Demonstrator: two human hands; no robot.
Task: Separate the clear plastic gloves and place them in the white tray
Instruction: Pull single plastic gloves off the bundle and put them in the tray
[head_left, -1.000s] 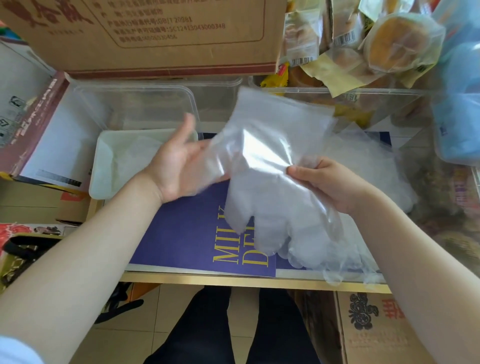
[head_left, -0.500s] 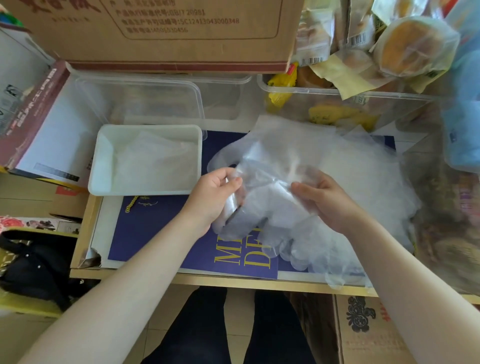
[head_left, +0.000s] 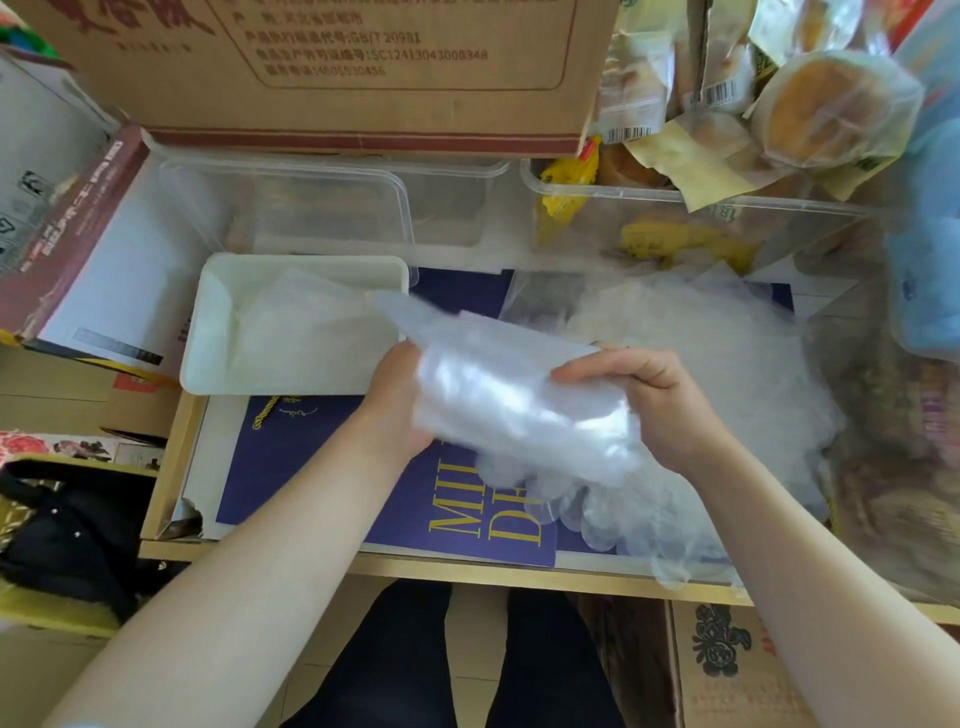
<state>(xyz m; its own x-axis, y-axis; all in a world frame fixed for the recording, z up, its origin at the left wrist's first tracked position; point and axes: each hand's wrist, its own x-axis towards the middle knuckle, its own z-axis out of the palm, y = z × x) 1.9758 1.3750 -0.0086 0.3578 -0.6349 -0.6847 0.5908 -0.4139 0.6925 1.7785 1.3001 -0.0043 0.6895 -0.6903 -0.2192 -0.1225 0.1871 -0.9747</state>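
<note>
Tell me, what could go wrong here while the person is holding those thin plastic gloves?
1. The held gloves look like several clinging layers, so more than one may go into the white tray unseparated.
2. They are blurred, thin and slippery; the left hand or right hand might lose its hold and drop them onto the loose pile.
3. The pile's glove fingers hang over the table edge, so a nudge could slide some off.

White tray (head_left: 208, 332) lies open-topped just left of left hand (head_left: 395, 405); clear tubs (head_left: 291, 208) and cardboard box (head_left: 332, 73) obstruct beyond.
</note>
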